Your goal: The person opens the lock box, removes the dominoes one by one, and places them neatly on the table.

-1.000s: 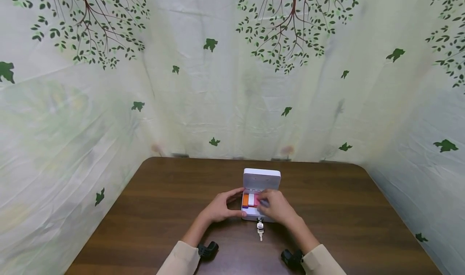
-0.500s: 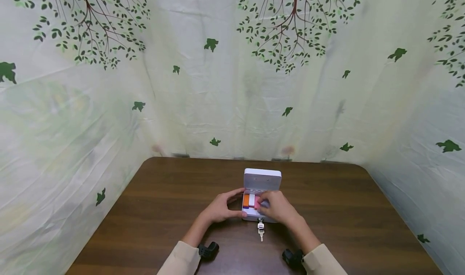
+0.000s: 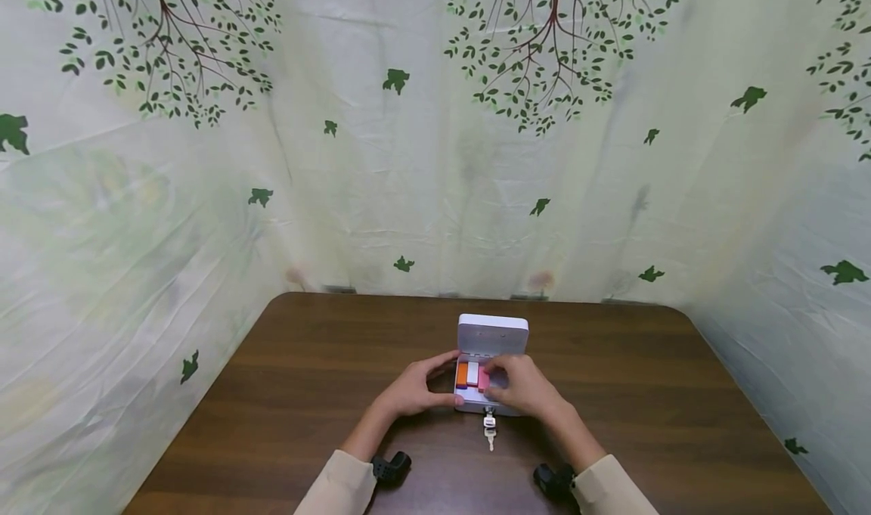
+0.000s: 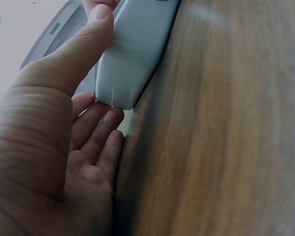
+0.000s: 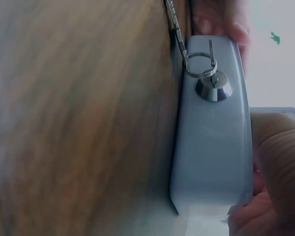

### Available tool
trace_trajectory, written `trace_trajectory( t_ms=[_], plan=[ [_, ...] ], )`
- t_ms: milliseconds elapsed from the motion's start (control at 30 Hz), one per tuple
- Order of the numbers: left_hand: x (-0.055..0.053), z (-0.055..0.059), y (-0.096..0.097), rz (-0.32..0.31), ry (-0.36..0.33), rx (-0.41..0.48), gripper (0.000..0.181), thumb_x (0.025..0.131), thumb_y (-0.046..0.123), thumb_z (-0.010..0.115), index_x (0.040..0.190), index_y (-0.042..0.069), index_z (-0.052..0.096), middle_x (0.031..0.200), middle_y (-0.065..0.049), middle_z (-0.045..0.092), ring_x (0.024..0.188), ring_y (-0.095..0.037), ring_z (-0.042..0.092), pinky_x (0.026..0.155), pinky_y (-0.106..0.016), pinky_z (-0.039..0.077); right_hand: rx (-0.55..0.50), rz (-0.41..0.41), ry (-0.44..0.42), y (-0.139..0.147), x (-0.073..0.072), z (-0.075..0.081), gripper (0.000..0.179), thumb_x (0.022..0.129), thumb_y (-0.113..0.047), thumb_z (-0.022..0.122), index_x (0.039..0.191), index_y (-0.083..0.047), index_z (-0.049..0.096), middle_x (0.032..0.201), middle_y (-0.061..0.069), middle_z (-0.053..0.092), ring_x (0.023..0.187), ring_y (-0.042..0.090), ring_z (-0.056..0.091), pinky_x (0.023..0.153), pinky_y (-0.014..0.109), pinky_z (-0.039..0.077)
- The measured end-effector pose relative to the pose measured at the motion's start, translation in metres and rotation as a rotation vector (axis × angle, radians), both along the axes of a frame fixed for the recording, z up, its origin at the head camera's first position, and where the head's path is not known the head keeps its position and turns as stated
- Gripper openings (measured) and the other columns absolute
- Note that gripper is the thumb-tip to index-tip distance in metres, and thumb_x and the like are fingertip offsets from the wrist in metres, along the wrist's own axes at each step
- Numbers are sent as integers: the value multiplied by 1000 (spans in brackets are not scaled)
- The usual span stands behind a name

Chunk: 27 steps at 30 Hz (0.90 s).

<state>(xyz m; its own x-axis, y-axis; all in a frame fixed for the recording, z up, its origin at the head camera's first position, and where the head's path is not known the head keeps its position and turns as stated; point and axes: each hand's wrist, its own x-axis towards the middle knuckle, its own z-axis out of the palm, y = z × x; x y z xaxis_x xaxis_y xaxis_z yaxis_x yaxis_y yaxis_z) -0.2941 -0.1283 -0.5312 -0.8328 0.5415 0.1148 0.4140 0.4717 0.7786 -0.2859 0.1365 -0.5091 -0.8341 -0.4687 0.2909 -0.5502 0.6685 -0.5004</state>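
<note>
A small white lock box (image 3: 469, 407) sits on the table with its hinged lid (image 3: 493, 335) raised at the back. Within it, side by side, are an orange block (image 3: 462, 374), a white block (image 3: 472, 373) and a pink block (image 3: 483, 380). My left hand (image 3: 410, 388) holds the box's left end, thumb at the front and fingers toward the back. With thumb and index finger, my right hand (image 3: 527, 386) pinches the pink block. That hand covers the box's right part. In the right wrist view, a key sits in the front lock (image 5: 214, 88), on a ring (image 5: 201, 76).
Keys (image 3: 490, 433) hang from the lock onto the brown wooden table (image 3: 327, 349). A leaf-printed curtain (image 3: 435, 159) encloses the table at the back and both sides. Black wrist cameras (image 3: 391, 470) are strapped at both sleeves.
My right hand has shifted slightly right, with its fingertips on the pink block, more of which now shows. The left hand stays at the box's left end.
</note>
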Motion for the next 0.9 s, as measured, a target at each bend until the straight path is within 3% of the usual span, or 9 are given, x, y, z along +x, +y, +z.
trace_trajectory(
  t_ms=[533,900],
  plan=[
    [-1,-1,0,4,7,-6,88,83,50,84,157,24,45,157,-1,52,143,-22,51,120,-50,39,-2,12,-58,6,2,10,35,82,-14,83,115,-6,76,111,6,75,101,23,70,92,46,59],
    [-2,-2,1,9,-5,8,88,82,49,85,157,25,44,156,0,52,143,-23,51,120,-50,39,6,74,-3,16,1,19,36,82,-14,83,116,-4,74,105,8,71,95,25,69,86,42,61]
  ],
)
